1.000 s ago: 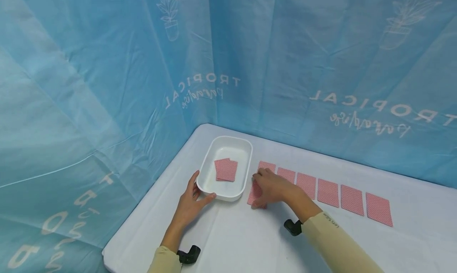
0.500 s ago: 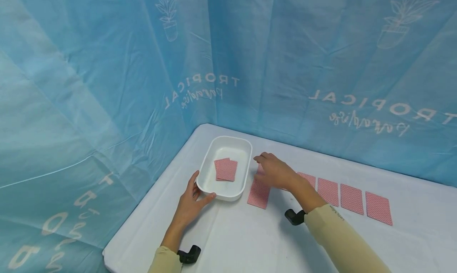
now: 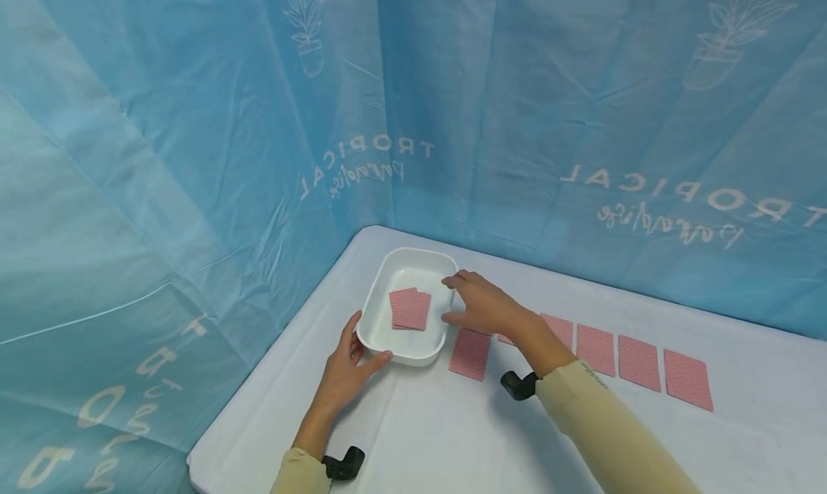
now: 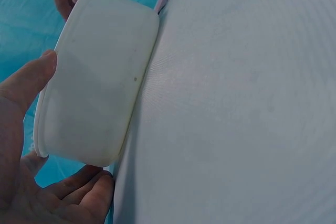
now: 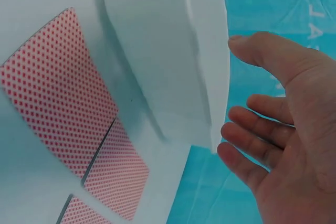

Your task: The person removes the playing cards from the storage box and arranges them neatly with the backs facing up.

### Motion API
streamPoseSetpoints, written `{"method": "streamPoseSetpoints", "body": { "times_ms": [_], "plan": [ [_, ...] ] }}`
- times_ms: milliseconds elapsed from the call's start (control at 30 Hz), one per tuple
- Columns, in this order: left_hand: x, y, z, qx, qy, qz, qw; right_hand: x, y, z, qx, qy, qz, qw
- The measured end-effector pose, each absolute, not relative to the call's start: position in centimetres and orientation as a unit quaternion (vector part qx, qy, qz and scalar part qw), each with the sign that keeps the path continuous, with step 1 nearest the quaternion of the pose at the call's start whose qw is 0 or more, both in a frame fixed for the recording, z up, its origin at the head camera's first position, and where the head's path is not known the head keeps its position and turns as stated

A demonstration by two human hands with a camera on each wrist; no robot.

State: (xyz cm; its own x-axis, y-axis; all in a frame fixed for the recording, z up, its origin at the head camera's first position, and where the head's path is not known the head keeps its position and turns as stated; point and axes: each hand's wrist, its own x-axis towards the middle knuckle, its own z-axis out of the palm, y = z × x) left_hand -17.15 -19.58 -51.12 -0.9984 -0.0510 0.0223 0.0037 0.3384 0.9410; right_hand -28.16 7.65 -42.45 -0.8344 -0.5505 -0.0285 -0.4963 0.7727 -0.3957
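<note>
A white plastic tub (image 3: pixel 411 357) stands on the table with a few overlapping red-patterned playing cards (image 3: pixel 410 309) lying face down inside. My left hand (image 3: pixel 345 372) grips its near-left corner, the thumb at the near rim and the fingers along the side. At the right rim is my right hand (image 3: pixel 481 304), thumb and fingers spread, with nothing in its grasp. The right wrist view shows those fingertips (image 5: pixel 236 43) right by the rim. Just right of the tub lies a face-down card (image 3: pixel 470 354); another card (image 5: pixel 118 169) meets its edge, mostly hidden by the hand in the head view.
A row of face-down cards (image 3: pixel 639 361) extends to the right on the white-covered table (image 3: pixel 426 436). Blue printed curtains (image 3: pixel 491 120) rise behind the table and along its left side. Dark wrist-camera mounts (image 3: pixel 344 464) stick out from both wrists.
My right hand has lifted off the leftmost cards and moved up and left to the tub's right rim, its fingers spreading. My left hand and the tub have stayed in place.
</note>
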Motion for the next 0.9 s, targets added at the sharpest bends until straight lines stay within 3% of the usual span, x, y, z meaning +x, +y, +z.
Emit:
{"method": "streamPoseSetpoints", "body": {
  "times_ms": [900],
  "plan": [
    [-17.2,-19.6,-51.1,0.014,-0.822,-0.568,0.033,-29.8,2.9,-43.4,-0.315,0.929,-0.162,0.11]
  ]
}}
